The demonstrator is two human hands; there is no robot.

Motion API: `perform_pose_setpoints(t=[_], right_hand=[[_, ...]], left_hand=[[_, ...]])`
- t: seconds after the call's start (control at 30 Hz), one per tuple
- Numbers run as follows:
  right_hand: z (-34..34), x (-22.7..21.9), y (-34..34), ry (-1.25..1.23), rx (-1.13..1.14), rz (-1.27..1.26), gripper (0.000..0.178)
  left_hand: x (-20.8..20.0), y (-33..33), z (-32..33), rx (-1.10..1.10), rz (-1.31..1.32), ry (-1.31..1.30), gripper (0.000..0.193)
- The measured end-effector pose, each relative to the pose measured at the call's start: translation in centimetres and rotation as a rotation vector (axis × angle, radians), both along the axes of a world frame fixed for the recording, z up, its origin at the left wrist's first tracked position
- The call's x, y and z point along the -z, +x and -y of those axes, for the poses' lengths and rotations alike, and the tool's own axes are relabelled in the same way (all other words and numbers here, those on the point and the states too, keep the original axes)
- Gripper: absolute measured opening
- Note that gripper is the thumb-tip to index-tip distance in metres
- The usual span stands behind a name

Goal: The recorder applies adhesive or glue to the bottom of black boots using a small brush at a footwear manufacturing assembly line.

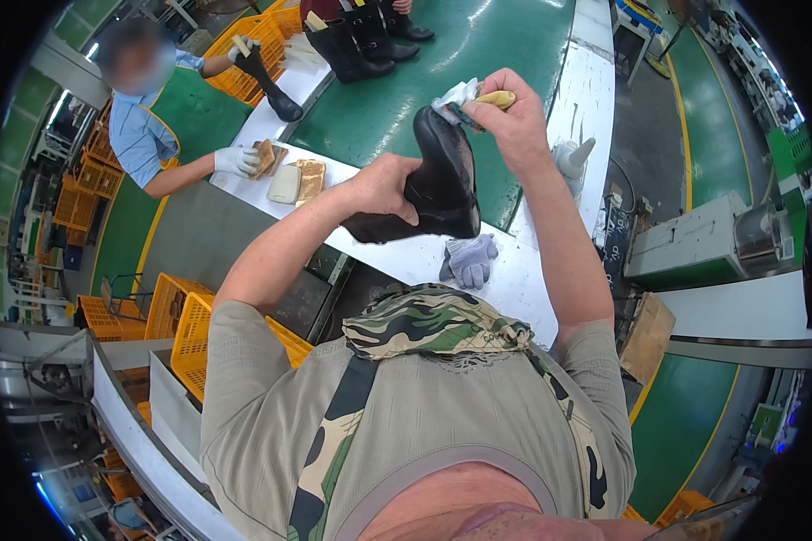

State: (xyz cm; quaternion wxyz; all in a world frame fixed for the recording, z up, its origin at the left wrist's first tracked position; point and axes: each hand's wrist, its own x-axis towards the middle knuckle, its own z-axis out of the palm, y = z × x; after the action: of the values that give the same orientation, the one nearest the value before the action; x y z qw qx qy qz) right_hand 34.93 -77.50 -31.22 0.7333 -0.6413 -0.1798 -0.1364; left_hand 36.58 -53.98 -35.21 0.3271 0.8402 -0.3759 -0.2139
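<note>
My left hand [383, 189] grips a black boot [442, 171] round its ankle, holding it above the white table edge with its toe pointing up and its sole facing right. Between the fingers and thumb of my right hand [514, 117] is a yellow-handled tool [498, 99]. White cloth-like material [457, 95] bunches at the tool's working end, right by the boot's toe; whether it is a rag or bristles I cannot tell. Below the boot, a pair of grey gloves [471, 261] lies on the white surface.
At the left a co-worker in white gloves holds another black boot [275, 95] and a tan pad [263, 158]. Pads [310, 178] lie nearby. More black boots [365, 41] stand across the green belt [478, 45]. A white bottle [572, 159] stands at right; yellow crates [189, 343] sit lower left.
</note>
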Motion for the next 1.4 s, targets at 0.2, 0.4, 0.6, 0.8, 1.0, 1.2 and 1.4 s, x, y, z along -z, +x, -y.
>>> perform_pose_setpoints(t=[0.2,0.4,0.6,0.8,1.0,1.2,1.4], right_hand=[[0.7,0.9,0.9,0.020,-0.185,-0.006,0.018],[0.4,1.8,1.0,0.061,-0.058,-0.031,0.018],[0.4,4.2,-0.8,-0.067,-0.001,0.063,0.020],[1.4,7.2,-3.5,-0.038,-0.018,0.051,0.020],[2.7,10.3,-6.2,-0.029,-0.009,-0.022,0.020],[2.9,13.0,-9.3,0.026,-0.026,-0.142,0.021],[2.9,15.1,-12.4,0.059,-0.093,-0.253,0.020]], left_hand=[[0.2,-0.3,-0.4,0.166,-0.328,-0.026,0.059],[1.6,-0.6,-0.3,0.297,-0.458,-0.043,0.065],[3.7,-0.7,-0.1,0.282,-0.551,0.021,0.062],[6.4,-0.3,0.1,0.255,-0.725,-0.030,0.071],[9.6,0.1,0.6,0.206,-0.776,-0.072,0.089],[11.7,0.1,0.9,0.144,-0.868,-0.135,0.094],[12.9,-0.9,1.7,0.060,-0.993,-0.179,0.094]])
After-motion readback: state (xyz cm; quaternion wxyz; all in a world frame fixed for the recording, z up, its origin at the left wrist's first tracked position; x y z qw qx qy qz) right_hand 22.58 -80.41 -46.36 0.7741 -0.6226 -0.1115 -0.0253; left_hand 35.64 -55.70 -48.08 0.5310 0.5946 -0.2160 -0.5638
